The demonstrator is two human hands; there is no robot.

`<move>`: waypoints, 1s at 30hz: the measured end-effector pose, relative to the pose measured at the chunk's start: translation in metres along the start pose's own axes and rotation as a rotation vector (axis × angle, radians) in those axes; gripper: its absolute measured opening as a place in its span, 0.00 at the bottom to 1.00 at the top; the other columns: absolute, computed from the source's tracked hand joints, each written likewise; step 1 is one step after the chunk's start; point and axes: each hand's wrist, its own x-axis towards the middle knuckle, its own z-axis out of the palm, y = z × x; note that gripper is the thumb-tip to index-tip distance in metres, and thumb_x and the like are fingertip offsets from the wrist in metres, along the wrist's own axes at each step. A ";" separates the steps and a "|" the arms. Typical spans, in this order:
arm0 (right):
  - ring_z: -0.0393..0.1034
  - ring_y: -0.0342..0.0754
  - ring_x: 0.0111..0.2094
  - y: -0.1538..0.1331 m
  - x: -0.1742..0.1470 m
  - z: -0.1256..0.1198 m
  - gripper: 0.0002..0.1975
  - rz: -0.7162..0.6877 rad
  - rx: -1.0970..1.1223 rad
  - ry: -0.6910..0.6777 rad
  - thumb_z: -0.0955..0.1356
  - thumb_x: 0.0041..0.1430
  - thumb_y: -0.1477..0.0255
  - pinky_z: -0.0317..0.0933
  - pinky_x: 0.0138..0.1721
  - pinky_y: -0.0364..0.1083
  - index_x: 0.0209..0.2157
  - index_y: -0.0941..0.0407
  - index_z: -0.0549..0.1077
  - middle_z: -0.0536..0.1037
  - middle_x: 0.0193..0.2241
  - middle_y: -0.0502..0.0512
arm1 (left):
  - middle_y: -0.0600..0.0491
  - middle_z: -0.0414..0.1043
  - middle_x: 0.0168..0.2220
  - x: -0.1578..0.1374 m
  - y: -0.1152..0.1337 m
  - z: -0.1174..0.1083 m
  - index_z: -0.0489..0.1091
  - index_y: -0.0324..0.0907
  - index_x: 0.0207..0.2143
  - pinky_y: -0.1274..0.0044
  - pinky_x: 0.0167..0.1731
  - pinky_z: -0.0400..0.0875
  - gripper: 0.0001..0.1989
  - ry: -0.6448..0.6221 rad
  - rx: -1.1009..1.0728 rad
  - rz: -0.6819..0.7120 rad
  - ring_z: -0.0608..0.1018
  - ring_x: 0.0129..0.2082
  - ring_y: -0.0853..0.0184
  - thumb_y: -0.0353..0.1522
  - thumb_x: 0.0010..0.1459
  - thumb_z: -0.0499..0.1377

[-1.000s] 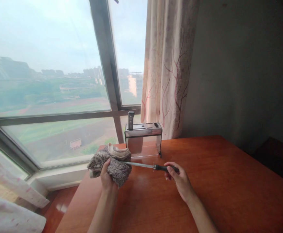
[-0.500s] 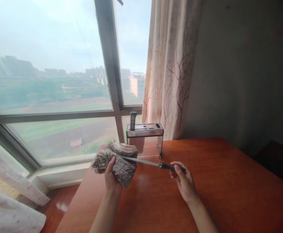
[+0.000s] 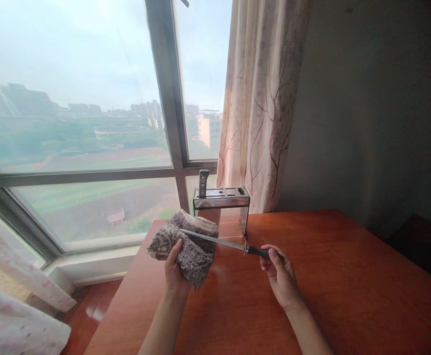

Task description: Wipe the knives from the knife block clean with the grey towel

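Note:
My left hand (image 3: 176, 268) grips a folded, fuzzy grey-brown towel (image 3: 197, 259), its thumb pressed on top. Across the towel lies the thin metal rod of a honing steel (image 3: 219, 240), its tip resting in a fold. The steel's black handle is pinched in my right hand (image 3: 280, 273), over the table. Just behind the towel stands a knife block (image 3: 221, 201) with a metal top and clear sides. One dark-handled knife (image 3: 202, 184) stands upright in its left slot; the blade is mostly hidden.
The reddish-brown wooden table (image 3: 334, 276) spreads under both hands. A large window (image 3: 89, 172) with grey frames runs along the left and back. A patterned curtain (image 3: 260, 108) hangs behind the knife block, beside a dark wall (image 3: 356, 108).
My left hand and the towel have shifted slightly to the right, toward the steel's handle. The right hand has hardly moved, and more of the rod's tip shows over the towel.

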 end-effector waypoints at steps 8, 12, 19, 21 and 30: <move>0.63 0.39 0.24 -0.003 0.005 -0.002 0.10 -0.012 0.089 0.052 0.69 0.56 0.62 0.57 0.24 0.37 0.35 0.55 0.75 0.72 0.23 0.48 | 0.47 0.81 0.36 0.001 0.003 0.001 0.73 0.38 0.43 0.64 0.43 0.75 0.13 0.029 0.006 0.034 0.80 0.40 0.55 0.29 0.55 0.58; 0.65 0.41 0.25 0.004 -0.002 0.006 0.12 0.067 -0.035 -0.075 0.69 0.56 0.62 0.59 0.26 0.40 0.39 0.55 0.74 0.74 0.25 0.51 | 0.45 0.80 0.37 -0.004 -0.013 0.004 0.73 0.37 0.42 0.66 0.41 0.76 0.12 0.023 0.101 -0.068 0.80 0.40 0.54 0.29 0.54 0.60; 0.59 0.40 0.22 0.011 -0.004 0.010 0.16 0.049 -0.202 -0.141 0.66 0.58 0.58 0.53 0.22 0.40 0.38 0.56 0.74 0.68 0.20 0.48 | 0.47 0.79 0.40 -0.010 -0.047 0.001 0.70 0.39 0.46 0.69 0.40 0.77 0.20 0.035 0.254 -0.058 0.80 0.40 0.56 0.29 0.49 0.65; 0.56 0.40 0.20 0.014 -0.004 0.009 0.16 0.043 -0.262 -0.168 0.66 0.58 0.58 0.51 0.21 0.39 0.39 0.56 0.74 0.65 0.18 0.46 | 0.47 0.79 0.40 -0.013 -0.056 -0.001 0.69 0.39 0.47 0.69 0.41 0.76 0.22 0.004 0.298 -0.068 0.80 0.41 0.56 0.29 0.48 0.66; 0.50 0.38 0.17 0.013 -0.008 0.013 0.22 0.073 -0.459 -0.304 0.69 0.53 0.55 0.45 0.18 0.40 0.43 0.56 0.77 0.64 0.17 0.46 | 0.47 0.79 0.36 -0.015 -0.050 0.000 0.71 0.38 0.41 0.69 0.36 0.78 0.19 0.013 0.356 -0.032 0.81 0.35 0.56 0.28 0.44 0.68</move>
